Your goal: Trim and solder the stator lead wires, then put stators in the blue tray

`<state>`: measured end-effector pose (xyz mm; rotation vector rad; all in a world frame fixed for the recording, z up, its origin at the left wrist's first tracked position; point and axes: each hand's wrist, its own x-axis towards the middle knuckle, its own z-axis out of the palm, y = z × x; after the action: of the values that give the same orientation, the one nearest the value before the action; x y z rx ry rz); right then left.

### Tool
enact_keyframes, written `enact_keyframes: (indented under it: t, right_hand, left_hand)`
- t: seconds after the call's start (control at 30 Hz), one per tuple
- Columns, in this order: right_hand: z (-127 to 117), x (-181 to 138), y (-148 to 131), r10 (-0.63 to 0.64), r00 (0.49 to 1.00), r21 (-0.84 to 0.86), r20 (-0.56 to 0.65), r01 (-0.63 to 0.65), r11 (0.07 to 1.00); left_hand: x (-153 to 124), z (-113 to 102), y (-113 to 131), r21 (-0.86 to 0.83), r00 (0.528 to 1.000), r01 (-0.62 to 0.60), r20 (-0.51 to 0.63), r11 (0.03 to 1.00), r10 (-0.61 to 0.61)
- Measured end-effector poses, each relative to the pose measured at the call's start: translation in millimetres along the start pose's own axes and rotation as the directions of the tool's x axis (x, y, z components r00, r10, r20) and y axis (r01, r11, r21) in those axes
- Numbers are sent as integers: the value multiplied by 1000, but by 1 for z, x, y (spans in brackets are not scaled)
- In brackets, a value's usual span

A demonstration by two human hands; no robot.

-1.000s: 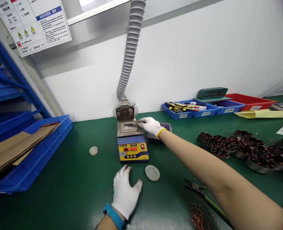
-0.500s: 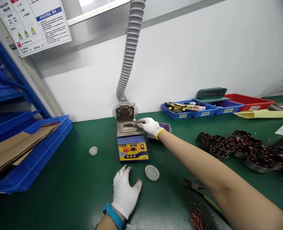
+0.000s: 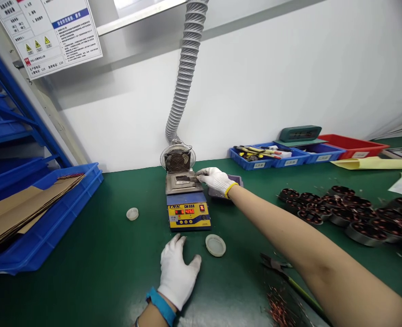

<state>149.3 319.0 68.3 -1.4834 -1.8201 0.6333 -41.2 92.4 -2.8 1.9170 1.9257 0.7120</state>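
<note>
A small solder pot point(image 3: 186, 202) with a blue and yellow front and a red display stands on the green bench mat point(image 3: 101, 254). My right hand point(image 3: 215, 179), in a white glove, reaches to the pot's metal top, its fingers pinched on a small metal piece I cannot name at the bath's right edge. My left hand point(image 3: 177, 271), also gloved, lies flat on the mat in front of the pot, fingers spread, holding nothing. A white round lid point(image 3: 215, 245) lies just right of that hand.
A grey ribbed fume hose point(image 3: 184, 77) and a small fan point(image 3: 177, 160) sit behind the pot. A blue crate with cardboard point(image 3: 51, 218) stands left. Several wound copper coils point(image 3: 344, 211) lie right. Blue tool trays point(image 3: 275, 156), pliers point(image 3: 275, 264), copper wire scraps point(image 3: 279, 311) and another white lid point(image 3: 132, 213).
Almost nothing: my right hand has shifted slightly at the pot's top and the display digits flicker. My left hand has stayed flat.
</note>
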Motion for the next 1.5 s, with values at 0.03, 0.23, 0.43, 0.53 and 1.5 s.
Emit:
enact_keyframes:
  t: [0.03, 0.23, 0.43, 0.53, 1.5]
  right_hand:
    - [-1, 0, 1, -2, 1000, 0, -1, 2, 1000]
    - [0, -2, -5, 3, 1000, -23, -28, -4, 1000]
    - [-18, -12, -23, 37, 995, -137, -94, -50, 989]
    - [-27, -12, -48, 20, 989, -244, -150, -57, 968]
    - [27, 4, -167, 78, 997, -592, 6, -59, 804]
  left_hand:
    - [0, 0, 0, 1, 1000, -1, 1, 1000, 1]
    - [0, 1, -1, 1, 1000, 4, 2, 1000, -4]
    - [0, -1, 0, -2, 1000, 2, 8, 1000, -2]
    - [0, -2, 1, -8, 1000, -2, 14, 1000, 2]
    - [2, 4, -6, -73, 1000, -13, -19, 997, 12]
